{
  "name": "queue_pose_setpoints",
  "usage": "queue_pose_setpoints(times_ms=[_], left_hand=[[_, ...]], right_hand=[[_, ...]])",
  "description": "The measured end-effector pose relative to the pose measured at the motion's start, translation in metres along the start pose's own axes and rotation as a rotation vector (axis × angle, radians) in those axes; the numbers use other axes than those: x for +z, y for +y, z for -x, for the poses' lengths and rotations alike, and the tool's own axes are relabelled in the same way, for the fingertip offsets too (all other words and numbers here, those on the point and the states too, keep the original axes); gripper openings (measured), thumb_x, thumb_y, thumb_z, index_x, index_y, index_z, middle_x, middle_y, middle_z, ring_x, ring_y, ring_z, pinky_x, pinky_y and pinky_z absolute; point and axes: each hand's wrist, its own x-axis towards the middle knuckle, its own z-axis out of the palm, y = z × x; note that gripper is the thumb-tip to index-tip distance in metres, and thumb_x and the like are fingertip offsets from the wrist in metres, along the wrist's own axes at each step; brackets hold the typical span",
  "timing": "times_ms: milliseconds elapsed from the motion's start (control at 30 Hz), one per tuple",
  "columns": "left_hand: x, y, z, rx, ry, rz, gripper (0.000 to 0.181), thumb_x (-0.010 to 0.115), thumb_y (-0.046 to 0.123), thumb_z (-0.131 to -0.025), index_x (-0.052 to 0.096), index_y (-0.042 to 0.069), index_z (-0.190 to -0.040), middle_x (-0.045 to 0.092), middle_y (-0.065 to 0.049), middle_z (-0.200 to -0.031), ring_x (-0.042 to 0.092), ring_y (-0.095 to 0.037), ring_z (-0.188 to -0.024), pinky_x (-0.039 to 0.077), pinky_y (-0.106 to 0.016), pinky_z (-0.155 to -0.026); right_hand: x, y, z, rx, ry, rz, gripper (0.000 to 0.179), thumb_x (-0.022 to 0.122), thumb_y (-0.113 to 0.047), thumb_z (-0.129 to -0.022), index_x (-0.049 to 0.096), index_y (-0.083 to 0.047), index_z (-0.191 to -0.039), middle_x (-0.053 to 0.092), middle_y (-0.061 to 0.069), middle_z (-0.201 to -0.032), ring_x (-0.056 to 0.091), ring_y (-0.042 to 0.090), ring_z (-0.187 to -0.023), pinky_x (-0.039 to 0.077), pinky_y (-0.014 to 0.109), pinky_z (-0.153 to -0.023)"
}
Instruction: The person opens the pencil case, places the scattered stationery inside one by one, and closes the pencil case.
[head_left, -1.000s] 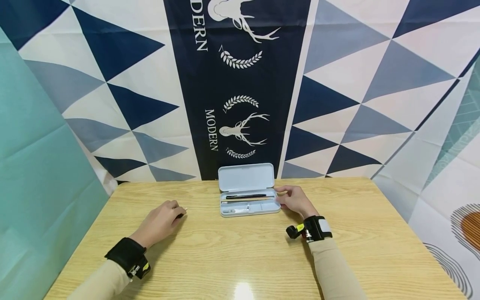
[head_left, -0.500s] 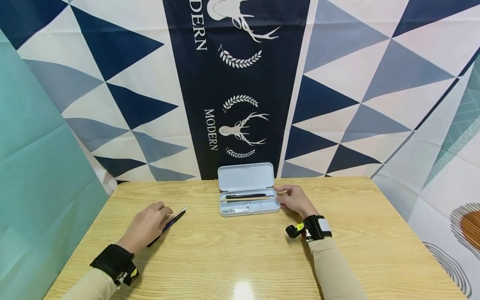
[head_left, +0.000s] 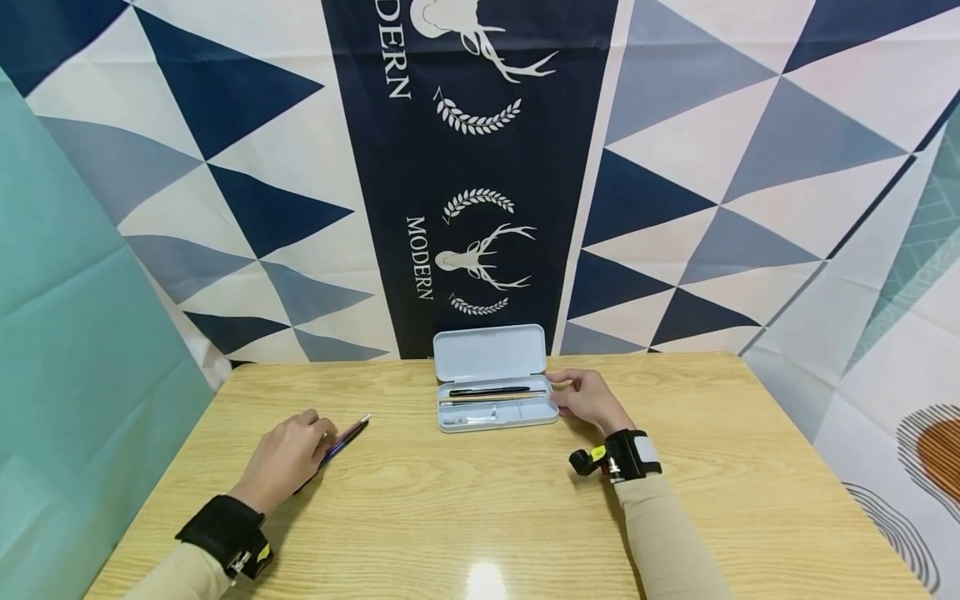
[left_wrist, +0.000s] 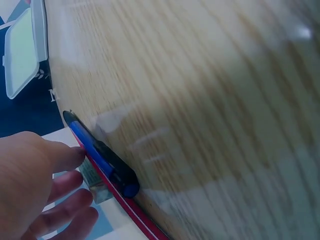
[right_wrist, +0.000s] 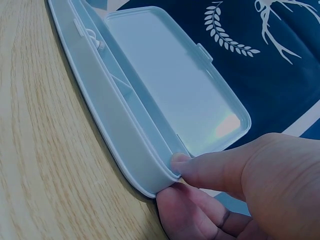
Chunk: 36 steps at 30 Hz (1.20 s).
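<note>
My left hand (head_left: 285, 460) is low over the table's left side, beside a blue pen (head_left: 345, 442) with black ends. A slim red stick, perhaps a pencil (left_wrist: 131, 209), lies alongside the pen. In the left wrist view my thumb tip meets the red stick's edge, while the other fingers are loosely bent and spread apart behind it. My right hand (head_left: 588, 402) pinches the right end of a pale blue pencil case (right_wrist: 107, 112), thumb over the rim and fingers outside. Its lid (head_left: 489, 354) stands raised. A black pen (head_left: 487, 391) and thin sticks lie inside.
The case stands at the back of the wooden table (head_left: 480, 500), close to the patterned cloth wall (head_left: 480, 167). A small clear and white item (head_left: 472, 420) lies in its front compartment. A teal cloth (head_left: 97, 400) hangs along the left side.
My left hand has drawn back toward the left and front, uncovering the blue pen and the red stick. My right hand has kept its grip on the case's end.
</note>
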Motion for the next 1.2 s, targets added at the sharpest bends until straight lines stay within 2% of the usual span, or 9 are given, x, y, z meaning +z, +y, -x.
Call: queue_pose_setpoints(times_ms=[167,367,533,700,1033,1200], left_hand=[[0.0004,0.0001,0.0004,-0.006,-0.001,0.003,0.014,0.09,0.005,-0.093,0.081,0.014,-0.096,0.061,0.0,-0.081,0.055,-0.011,-0.066,0.045,-0.027,-0.056],[0.0008,0.0018,0.0025,-0.022,-0.043,0.033,0.018,0.087,0.003,-0.095,0.075,0.016,-0.089,0.055,0.001,-0.077,0.047,-0.009,-0.063,0.039,-0.026,-0.057],[0.0009,0.0028,0.0018,-0.043,-0.065,0.046,0.015,0.084,0.004,-0.098,0.078,0.015,-0.09,0.056,0.0,-0.075,0.048,-0.01,-0.062,0.038,-0.026,-0.056],[0.0015,0.0025,-0.0004,-0.037,-0.065,0.045,0.02,0.08,0.004,-0.102,0.078,0.017,-0.087,0.056,0.0,-0.074,0.048,-0.009,-0.061,0.037,-0.026,-0.056],[0.0017,0.0033,-0.0006,-0.038,-0.073,0.04,0.023,0.079,0.005,-0.103,0.076,0.015,-0.083,0.055,0.001,-0.073,0.044,-0.008,-0.059,0.035,-0.024,-0.055],[0.0016,0.0045,0.0,-0.04,-0.073,0.04,0.02,0.084,0.004,-0.099,0.077,0.015,-0.083,0.056,0.001,-0.075,0.048,-0.008,-0.06,0.038,-0.025,-0.055]], right_hand=[[-0.0012,-0.0004,0.0009,-0.007,-0.005,0.006,0.049,0.076,-0.004,-0.102,0.07,0.001,-0.15,0.058,0.001,-0.077,0.062,0.012,-0.069,0.055,0.022,-0.065],[-0.0005,-0.0005,0.0012,-0.01,-0.002,0.011,0.048,0.076,-0.003,-0.102,0.07,0.001,-0.149,0.056,0.0,-0.076,0.062,0.012,-0.069,0.056,0.021,-0.066],[-0.0003,0.0,0.0012,-0.018,-0.001,0.004,0.048,0.076,-0.003,-0.102,0.07,0.002,-0.149,0.054,0.0,-0.075,0.061,0.012,-0.069,0.056,0.02,-0.066],[-0.001,-0.0001,0.0015,-0.027,-0.007,-0.01,0.047,0.076,-0.002,-0.102,0.069,0.004,-0.148,0.054,-0.001,-0.076,0.062,0.011,-0.069,0.059,0.02,-0.066],[-0.0019,-0.0006,0.0007,-0.024,-0.015,-0.019,0.048,0.076,-0.002,-0.102,0.068,0.005,-0.149,0.056,0.001,-0.08,0.063,0.011,-0.072,0.06,0.02,-0.067],[-0.0011,0.0005,-0.0002,-0.021,-0.016,-0.026,0.048,0.076,-0.001,-0.102,0.069,0.004,-0.149,0.055,0.0,-0.078,0.062,0.011,-0.071,0.06,0.019,-0.067]])
